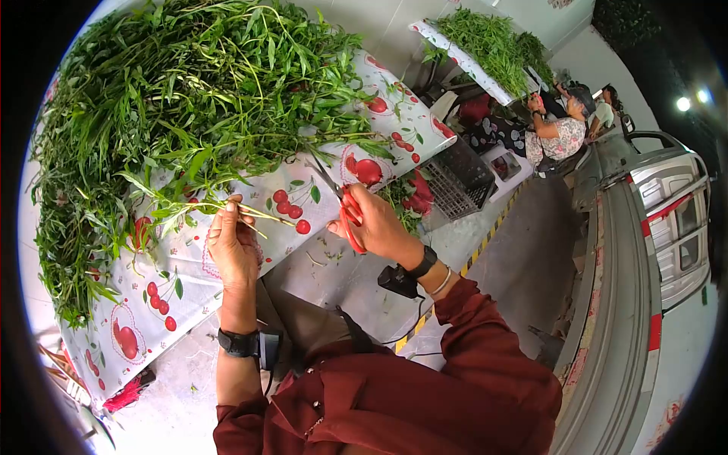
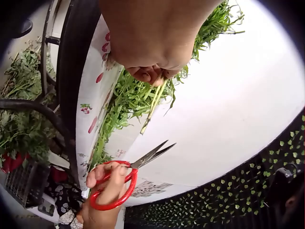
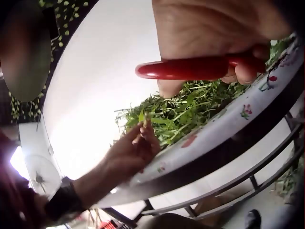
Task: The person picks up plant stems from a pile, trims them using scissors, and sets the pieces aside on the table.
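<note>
My left hand [image 1: 233, 246] pinches a few leafy green stems [image 1: 262, 215] between thumb and fingers, over the front edge of the table. Their cut ends point to the right, toward my other hand. In my right hand [image 1: 383, 226] are red-handled scissors [image 1: 350, 216], fingers through the loops. The left wrist view shows the scissor blades [image 2: 153, 153] slightly parted, a short way from the stem ends [image 2: 148, 119]. Behind both hands a large heap of leafy stems [image 1: 189, 98] covers much of the table.
A cherry-print cloth [image 1: 182, 296] covers the table [image 1: 447, 136]. To the right stand a dark plastic crate [image 1: 459, 182] and a white stool [image 1: 506, 171]. Another person [image 1: 557, 129] sits by a second table of greens [image 1: 485, 45]. A silver vehicle [image 1: 675, 220] is at far right.
</note>
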Demonstrator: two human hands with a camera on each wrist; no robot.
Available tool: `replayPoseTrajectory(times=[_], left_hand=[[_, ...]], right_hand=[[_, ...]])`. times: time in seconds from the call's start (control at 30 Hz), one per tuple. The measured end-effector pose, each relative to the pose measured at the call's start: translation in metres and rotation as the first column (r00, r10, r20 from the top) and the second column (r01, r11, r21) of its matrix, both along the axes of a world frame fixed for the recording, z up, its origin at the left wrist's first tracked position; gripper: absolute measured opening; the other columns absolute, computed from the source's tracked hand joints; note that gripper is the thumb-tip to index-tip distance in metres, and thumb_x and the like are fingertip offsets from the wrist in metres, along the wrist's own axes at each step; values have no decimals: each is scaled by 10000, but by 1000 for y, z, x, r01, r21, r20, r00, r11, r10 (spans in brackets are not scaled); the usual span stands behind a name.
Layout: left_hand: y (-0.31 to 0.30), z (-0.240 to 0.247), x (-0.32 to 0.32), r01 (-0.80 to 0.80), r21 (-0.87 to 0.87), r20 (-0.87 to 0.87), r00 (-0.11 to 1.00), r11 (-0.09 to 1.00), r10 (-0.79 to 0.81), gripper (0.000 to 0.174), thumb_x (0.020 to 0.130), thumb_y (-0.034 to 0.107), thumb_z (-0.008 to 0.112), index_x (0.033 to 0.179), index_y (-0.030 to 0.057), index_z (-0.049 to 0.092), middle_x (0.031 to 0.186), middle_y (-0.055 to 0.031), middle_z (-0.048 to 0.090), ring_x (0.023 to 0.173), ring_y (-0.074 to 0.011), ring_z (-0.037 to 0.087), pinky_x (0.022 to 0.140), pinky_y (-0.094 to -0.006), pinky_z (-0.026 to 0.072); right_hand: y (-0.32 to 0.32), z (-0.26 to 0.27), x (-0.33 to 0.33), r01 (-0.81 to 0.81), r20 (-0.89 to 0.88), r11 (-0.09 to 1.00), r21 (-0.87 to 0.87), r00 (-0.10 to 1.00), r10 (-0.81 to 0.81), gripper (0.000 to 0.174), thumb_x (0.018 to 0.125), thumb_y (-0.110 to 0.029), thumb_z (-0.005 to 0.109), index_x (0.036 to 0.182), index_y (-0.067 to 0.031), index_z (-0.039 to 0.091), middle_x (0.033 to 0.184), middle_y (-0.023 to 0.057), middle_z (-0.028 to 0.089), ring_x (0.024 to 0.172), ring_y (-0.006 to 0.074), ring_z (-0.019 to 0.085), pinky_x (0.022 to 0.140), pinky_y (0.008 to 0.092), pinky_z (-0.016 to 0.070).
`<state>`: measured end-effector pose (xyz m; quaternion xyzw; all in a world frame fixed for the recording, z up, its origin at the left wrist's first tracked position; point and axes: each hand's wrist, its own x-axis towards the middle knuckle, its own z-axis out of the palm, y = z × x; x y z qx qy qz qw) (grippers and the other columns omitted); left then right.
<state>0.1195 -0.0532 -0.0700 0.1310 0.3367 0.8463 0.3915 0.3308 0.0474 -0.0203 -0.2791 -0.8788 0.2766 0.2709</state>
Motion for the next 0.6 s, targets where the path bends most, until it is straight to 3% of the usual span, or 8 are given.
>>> replayPoseTrajectory(times=[0.03, 0.07, 0.17, 0.2, 0.3, 0.37, 0.43, 0.6], left_hand=[[0, 1, 0, 2, 17, 13, 1000, 1000, -3, 216, 906, 158, 564, 1009, -25, 612, 752, -8, 574, 642, -73, 515, 598, -175, 409], [1, -2, -1, -6, 26, 8, 1000, 1000, 6, 218, 906, 153, 564, 1005, -35, 612, 743, -13, 572, 642, -82, 515, 596, -189, 411], [3, 0, 2, -63, 7, 51, 997, 998, 62, 209, 897, 135, 570, 987, -47, 619, 726, -19, 575, 635, -80, 508, 588, -191, 393], [4, -7, 0, -61, -5, 36, 997, 998, 61, 206, 892, 132, 574, 983, -46, 622, 724, -20, 580, 624, -80, 505, 583, -193, 390], [2, -9, -3, -56, -49, 31, 998, 997, 57, 198, 885, 128, 582, 973, -42, 629, 731, -29, 600, 608, -80, 511, 578, -197, 397], [1, -1, 0, -26, 14, 49, 998, 1000, 26, 187, 888, 127, 576, 955, -39, 629, 745, -40, 613, 613, -81, 525, 584, -192, 406], [1, 1, -1, -10, 48, 34, 999, 999, 8, 180, 895, 126, 567, 935, -39, 626, 768, -54, 620, 633, -90, 539, 607, -195, 422], [0, 4, -1, 20, 29, 39, 999, 999, -21, 219, 903, 156, 569, 970, -48, 612, 770, -31, 592, 643, -91, 530, 641, -216, 457]], right_hand=[[-1, -3, 3, 31, 23, 1000, 2, 999, -31, 483, 704, -357, 761, 910, -26, 476, 683, 103, 552, 600, 333, 552, 583, 407, 430], [-2, -9, 6, 36, -6, 979, 199, 999, -36, 451, 697, -351, 763, 888, -41, 498, 698, 104, 561, 611, 328, 556, 564, 399, 424], [-7, -19, 15, 77, 45, 988, 138, 995, -84, 399, 663, -276, 793, 871, -58, 532, 729, 101, 600, 639, 312, 578, 573, 391, 439], [-9, -23, 16, 92, 38, 960, 263, 994, -106, 374, 651, -261, 798, 854, -79, 542, 715, 93, 591, 611, 311, 561, 546, 400, 418], [-11, -39, 29, 53, 168, 945, 321, 979, -112, 371, 651, -280, 772, 860, -85, 535, 773, 74, 577, 648, 311, 533, 586, 406, 392], [-16, -44, 30, 16, 186, 944, 331, 979, -82, 364, 648, -270, 771, 865, -90, 539, 786, 70, 577, 652, 308, 526, 592, 408, 392], [-19, -46, 32, 63, 236, 908, 414, 956, -174, 362, 645, -262, 772, 868, -92, 543, 795, 59, 581, 656, 302, 527, 601, 402, 395], [-21, -40, 23, 39, 251, 890, 455, 953, -171, 372, 630, -250, 779, 873, -91, 548, 814, 55, 587, 657, 301, 528, 613, 392, 399]])
